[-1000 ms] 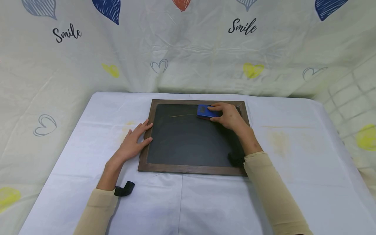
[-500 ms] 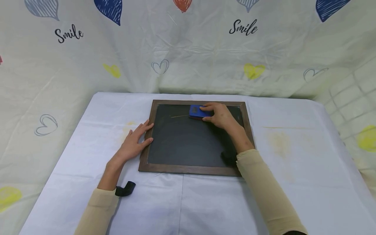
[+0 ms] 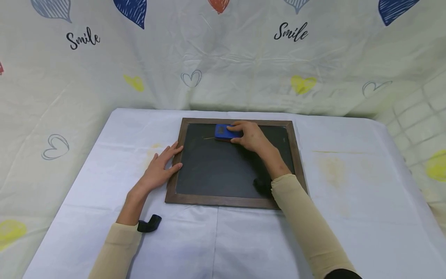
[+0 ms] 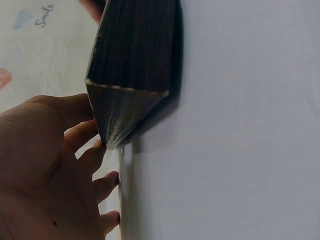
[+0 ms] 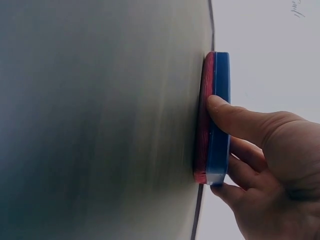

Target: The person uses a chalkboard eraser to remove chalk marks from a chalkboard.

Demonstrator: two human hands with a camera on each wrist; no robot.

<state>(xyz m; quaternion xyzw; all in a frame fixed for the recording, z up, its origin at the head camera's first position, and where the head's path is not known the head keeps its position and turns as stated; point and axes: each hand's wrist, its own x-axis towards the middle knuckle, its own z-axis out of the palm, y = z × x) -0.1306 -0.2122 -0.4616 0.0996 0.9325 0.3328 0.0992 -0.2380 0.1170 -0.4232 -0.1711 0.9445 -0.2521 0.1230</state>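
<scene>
A blackboard (image 3: 216,166) in a brown wooden frame lies flat on the white cloth. Near its top edge my right hand (image 3: 252,136) grips a blue eraser (image 3: 223,131), thumb on one long side and fingers on the other. In the right wrist view the eraser's red felt (image 5: 202,125) lies against the board. A short yellowish chalk line (image 3: 209,138) shows just left of the eraser. My left hand (image 3: 158,170) rests with spread fingers on the frame's left side. In the left wrist view its fingers touch the frame's corner (image 4: 130,100).
A white cloth (image 3: 188,240) covers the table, with yellowish smudges (image 3: 332,170) right of the board. Behind stands a pale curtain (image 3: 237,50) with printed hearts and lettering. A black wrist mount (image 3: 150,224) juts out from the left wrist.
My right hand has slid the eraser leftward along the top of the board. The visible chalk line has become shorter. My left hand has stayed on the frame.
</scene>
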